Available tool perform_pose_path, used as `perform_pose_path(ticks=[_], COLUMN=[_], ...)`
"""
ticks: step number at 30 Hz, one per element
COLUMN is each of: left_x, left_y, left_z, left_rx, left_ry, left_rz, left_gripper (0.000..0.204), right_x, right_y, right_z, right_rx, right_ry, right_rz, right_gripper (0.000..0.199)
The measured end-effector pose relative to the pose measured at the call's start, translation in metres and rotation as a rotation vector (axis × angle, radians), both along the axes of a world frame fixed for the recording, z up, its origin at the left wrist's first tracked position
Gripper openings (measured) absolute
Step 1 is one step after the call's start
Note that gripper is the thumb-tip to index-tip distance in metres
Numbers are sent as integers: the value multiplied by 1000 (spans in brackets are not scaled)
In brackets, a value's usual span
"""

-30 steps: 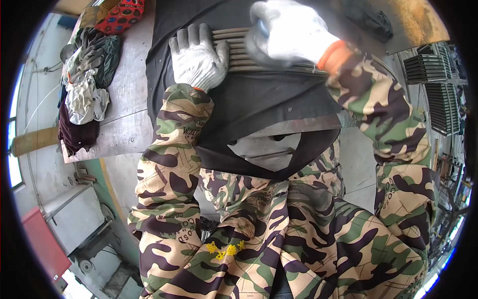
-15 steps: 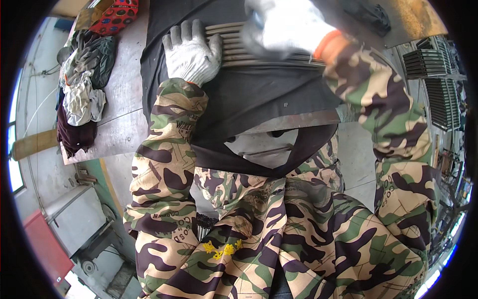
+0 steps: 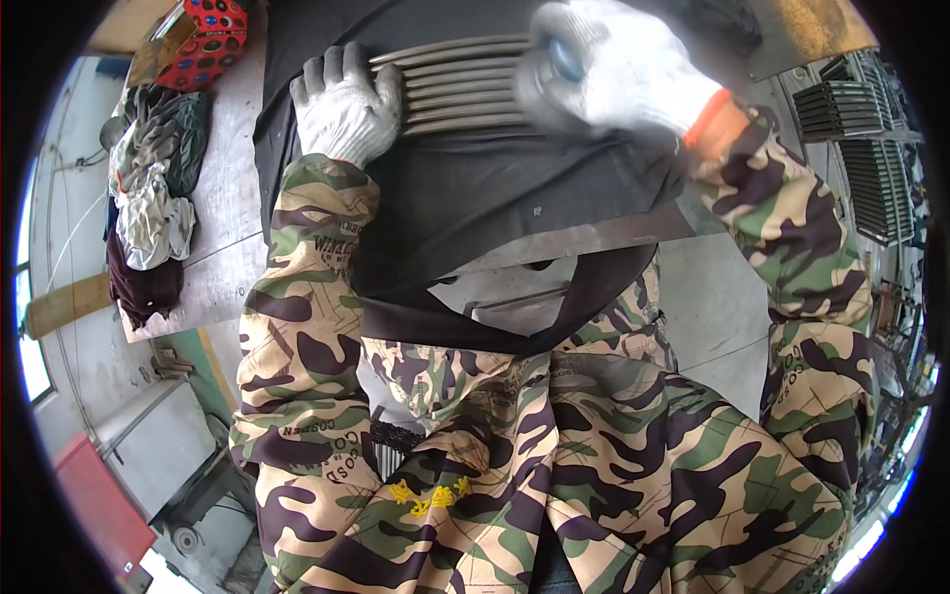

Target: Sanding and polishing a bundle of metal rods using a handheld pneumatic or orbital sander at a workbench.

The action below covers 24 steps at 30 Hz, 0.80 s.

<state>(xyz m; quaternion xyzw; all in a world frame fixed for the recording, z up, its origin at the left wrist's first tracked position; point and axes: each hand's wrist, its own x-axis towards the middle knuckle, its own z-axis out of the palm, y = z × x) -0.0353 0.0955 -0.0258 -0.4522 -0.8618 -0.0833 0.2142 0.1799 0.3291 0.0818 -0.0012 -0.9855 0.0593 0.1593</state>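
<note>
Several slim grey metal rods [image 3: 460,87] lie side by side across a black cloth [image 3: 475,183]. My left hand [image 3: 346,111], in a white knit glove with grey-coated fingers, rests flat at the rods' left ends with its fingers stretched out. Over their right part is my gloved right hand [image 3: 628,69], smeared by motion and curled around a rounded blue-grey object [image 3: 566,59]. The kind of that object does not show. The hand hides the right ends of the rods.
A pile of gloves and rags [image 3: 153,203] sits on the metal tabletop [image 3: 220,213] at the left, below a red patterned box [image 3: 210,45]. Racks of stacked dark metal bars [image 3: 876,188] stand at the right. A rusty brown piece [image 3: 826,35] lies far right.
My right hand has moved to the right along the rods with the rounded object. My left hand stays spread at the rods' left ends. The whole view has shifted a little.
</note>
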Motion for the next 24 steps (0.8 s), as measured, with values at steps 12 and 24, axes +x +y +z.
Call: perform_pose_path(ticks=[12,24], left_x=[14,9], left_y=[-6,-39], left_z=[6,29], left_rx=[54,-49], left_ry=[6,-210], left_rz=[-61,-138], left_gripper=[37,63], right_x=[-14,-4], right_y=[12,11], right_z=[18,6], right_rx=[-25,54], right_ry=[-71,-162], right_rz=[-72,-165], right_gripper=[23,33])
